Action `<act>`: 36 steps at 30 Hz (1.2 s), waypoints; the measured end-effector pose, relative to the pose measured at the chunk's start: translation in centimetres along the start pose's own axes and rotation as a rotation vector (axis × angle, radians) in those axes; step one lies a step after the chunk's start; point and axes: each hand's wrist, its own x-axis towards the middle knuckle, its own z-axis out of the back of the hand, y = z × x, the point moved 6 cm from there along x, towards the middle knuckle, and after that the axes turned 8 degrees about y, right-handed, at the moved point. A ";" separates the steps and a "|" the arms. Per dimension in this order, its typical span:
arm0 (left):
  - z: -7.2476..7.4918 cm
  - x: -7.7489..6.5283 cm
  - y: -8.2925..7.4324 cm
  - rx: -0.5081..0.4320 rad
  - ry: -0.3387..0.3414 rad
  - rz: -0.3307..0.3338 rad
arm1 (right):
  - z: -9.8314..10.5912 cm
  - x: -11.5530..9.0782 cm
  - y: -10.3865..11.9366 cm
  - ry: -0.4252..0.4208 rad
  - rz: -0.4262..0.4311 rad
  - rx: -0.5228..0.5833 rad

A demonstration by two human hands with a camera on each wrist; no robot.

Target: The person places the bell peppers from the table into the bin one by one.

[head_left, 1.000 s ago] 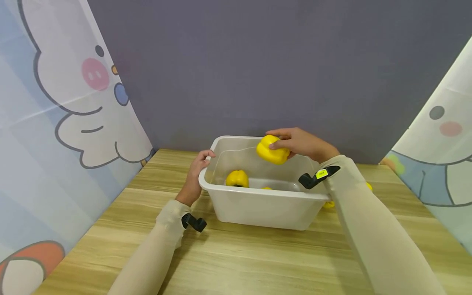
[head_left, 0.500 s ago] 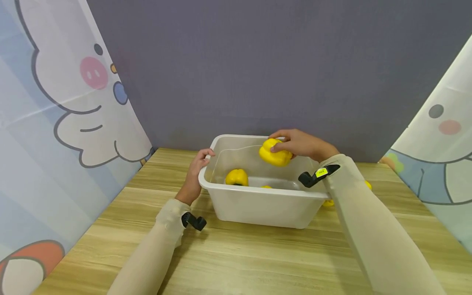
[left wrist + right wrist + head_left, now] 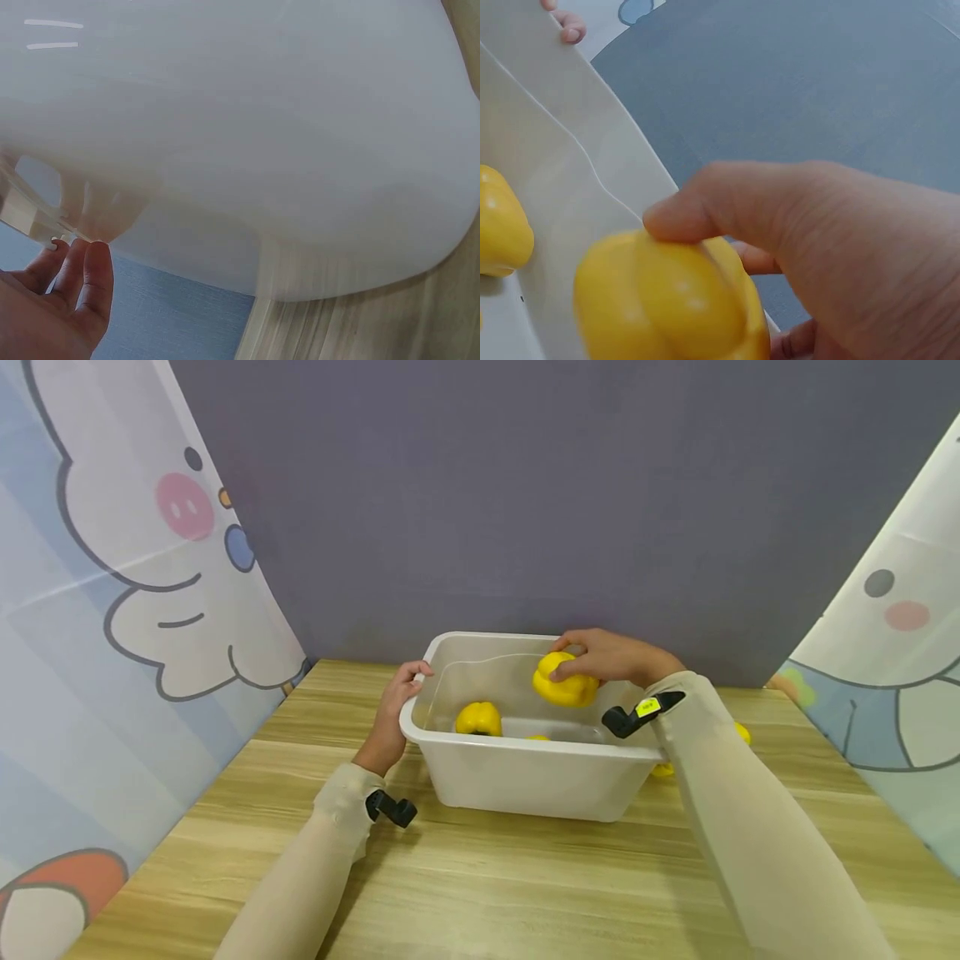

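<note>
My right hand [image 3: 611,657] grips a yellow bell pepper [image 3: 564,681] inside the mouth of a white plastic bin [image 3: 536,777], toward its right back. Thumb and fingers wrap the pepper's sides in the right wrist view, where that bell pepper [image 3: 667,300] fills the lower middle. At the bin's left rim, my left hand [image 3: 393,714] holds on with its fingers hooked over the edge. In the left wrist view those fingers [image 3: 96,281] touch the glossy bin wall [image 3: 300,150]. Another yellow bell pepper [image 3: 478,718] lies on the bin floor at left.
A bit of yellow [image 3: 537,737] shows above the bin's front rim. More yellow pieces lie on the wooden table [image 3: 465,885] right of the bin, partly hidden by the right sleeve [image 3: 738,785]. A grey panel [image 3: 525,502] stands close behind the bin.
My right hand has lowered the bell pepper further into the bin and shifted slightly right. My left hand keeps its hold on the rim.
</note>
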 end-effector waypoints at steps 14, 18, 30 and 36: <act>0.4 -0.2 0.3 -0.002 -0.017 0.008 | -0.2 0.2 -0.4 -0.005 -0.017 -0.030; 0.4 -0.3 0.3 -0.008 -0.026 0.013 | -0.2 0.4 -0.4 0.002 -0.030 -0.023; 0.2 -0.1 0.0 0.008 -0.028 0.013 | -0.3 0.5 -0.4 0.019 -0.046 -0.044; 0.2 0.0 0.0 -0.004 -0.029 0.007 | -0.2 0.6 -0.4 0.007 -0.052 -0.057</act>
